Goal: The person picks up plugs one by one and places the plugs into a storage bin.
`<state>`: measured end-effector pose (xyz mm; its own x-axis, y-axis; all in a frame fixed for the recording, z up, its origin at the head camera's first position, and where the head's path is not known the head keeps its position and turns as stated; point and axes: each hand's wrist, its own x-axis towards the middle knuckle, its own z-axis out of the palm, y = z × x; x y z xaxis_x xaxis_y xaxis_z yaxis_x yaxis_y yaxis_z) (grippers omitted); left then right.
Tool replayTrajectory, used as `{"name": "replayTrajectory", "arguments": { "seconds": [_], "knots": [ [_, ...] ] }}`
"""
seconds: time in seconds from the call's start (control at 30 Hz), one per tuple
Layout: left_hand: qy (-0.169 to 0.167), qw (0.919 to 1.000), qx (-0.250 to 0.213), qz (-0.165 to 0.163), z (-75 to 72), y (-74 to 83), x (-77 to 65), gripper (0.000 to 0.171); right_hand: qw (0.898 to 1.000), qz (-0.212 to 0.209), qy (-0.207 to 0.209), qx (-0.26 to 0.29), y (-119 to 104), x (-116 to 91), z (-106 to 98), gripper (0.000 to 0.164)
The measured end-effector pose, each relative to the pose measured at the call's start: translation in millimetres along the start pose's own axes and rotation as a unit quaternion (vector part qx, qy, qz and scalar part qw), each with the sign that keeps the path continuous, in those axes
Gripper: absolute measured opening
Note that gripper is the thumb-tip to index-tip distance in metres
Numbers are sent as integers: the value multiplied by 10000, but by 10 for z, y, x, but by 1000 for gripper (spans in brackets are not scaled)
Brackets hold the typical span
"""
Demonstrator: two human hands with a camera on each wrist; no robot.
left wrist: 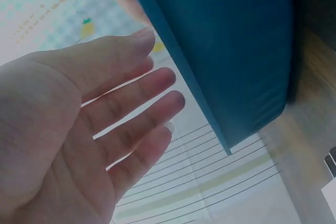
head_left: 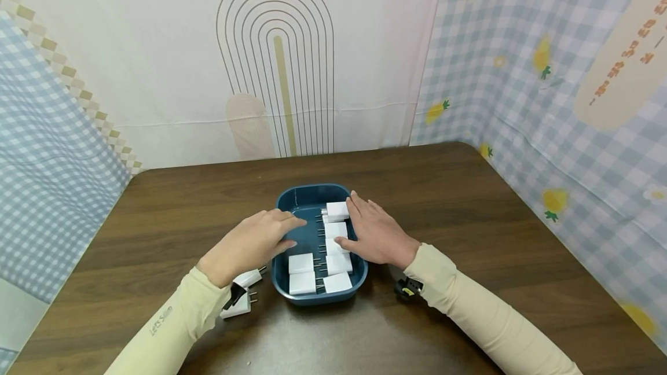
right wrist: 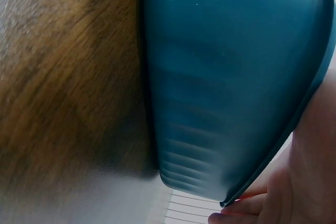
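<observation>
A: Where is the blue basin [head_left: 293,197]?

B: On the brown table [head_left: 417,190], set in from the far edge and well apart from both far corners.

A: And what lies in it?

B: White plugs [head_left: 339,263]. At least five run down along its right edge, pins toward the left. Two more, the left pair [head_left: 302,283], sit in the near-left corner with their pins toward the right. The far-left corner shows bare floor.

A: Any outside?

B: Two loose plugs [head_left: 238,307] on the table, just beyond the basin's left edge toward its near corner, partly covered by the left wrist.

A: How is the left hand [head_left: 254,243]?

B: Over the basin's left edge, fingers extended and slightly bent, thumb apart from them — nothing in its hold.

A: The right hand [head_left: 379,232]?

B: Over the right edge, fingers nearly straight, thumb spread wide, gripping nothing. Its fingertips are right by the farthest plug and its thumb tip is over one midway down that row — whether either touches, I cannot tell.

A: What about the arms?

B: Pale sleeves [head_left: 448,282], with a black strap [head_left: 236,295] at the left wrist.
</observation>
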<state>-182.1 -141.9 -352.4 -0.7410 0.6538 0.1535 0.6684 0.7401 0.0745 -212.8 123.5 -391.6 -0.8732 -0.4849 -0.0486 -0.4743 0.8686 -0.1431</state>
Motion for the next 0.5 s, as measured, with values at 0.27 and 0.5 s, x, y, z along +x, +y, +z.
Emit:
{"name": "replayTrajectory", "arguments": {
  "seconds": [0.27,0.5],
  "knots": [
    [255,9993,228,-145,-54,-75,-34,44,10000,6,22,-11,-4,-2,0,92],
    [400,9978,255,-468,-87,-191,-70,38,10000,21,29,7,1,-6,3,92]
  ]
}}
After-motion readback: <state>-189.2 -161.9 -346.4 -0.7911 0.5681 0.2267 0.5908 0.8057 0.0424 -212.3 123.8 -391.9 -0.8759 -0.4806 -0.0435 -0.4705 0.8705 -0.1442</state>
